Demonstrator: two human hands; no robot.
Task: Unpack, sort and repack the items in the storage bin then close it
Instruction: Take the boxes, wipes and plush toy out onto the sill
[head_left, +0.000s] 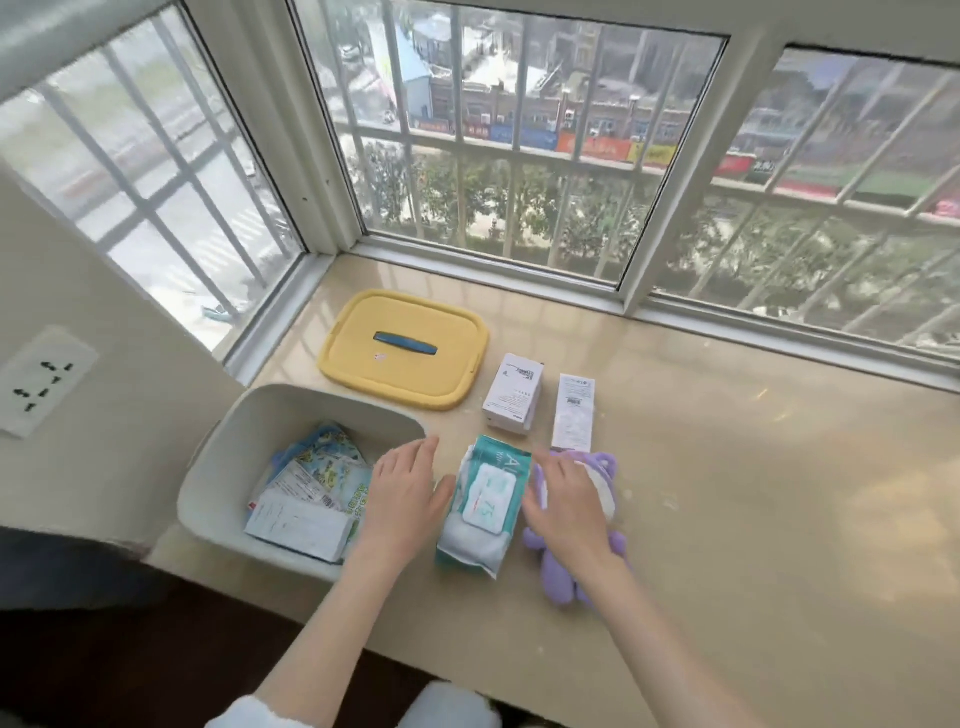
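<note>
— Where is she in the job, from where you stand?

— Mid-unpacking, I'd say. The grey storage bin (306, 467) sits at the lower left of the frame on the beige window ledge (753, 493), lid off. The yellow lid (404, 349) lies flat just behind it, toward the window, blue handle up.

— Anything left inside?

— Yes: a white box (298, 525) at the near side, and blue printed packets (324, 462) behind it. So the bin isn't emptied yet.

— And what's out?

— Centre of the frame: a teal pack of wet wipes (485, 499), a purple plush toy (576, 525) just to its right, and behind those a white carton (511, 392) and a taller narrow white box (574, 413) side by side.

— The hands?

— The left hand (402, 493) is spread flat, fingers wide, over the bin's right rim, its thumb by the wipes' left edge; it grips nothing. The right hand (566, 496) is open too, palm down on the plush toy, fingers reaching the wipes' right edge. Neither has closed on anything.

— Next move?

— My guess: squaring the wipes into the row, then the left hand dipping back into the bin for the white box. That needs a reach down past the rim and a wide grip.
</note>
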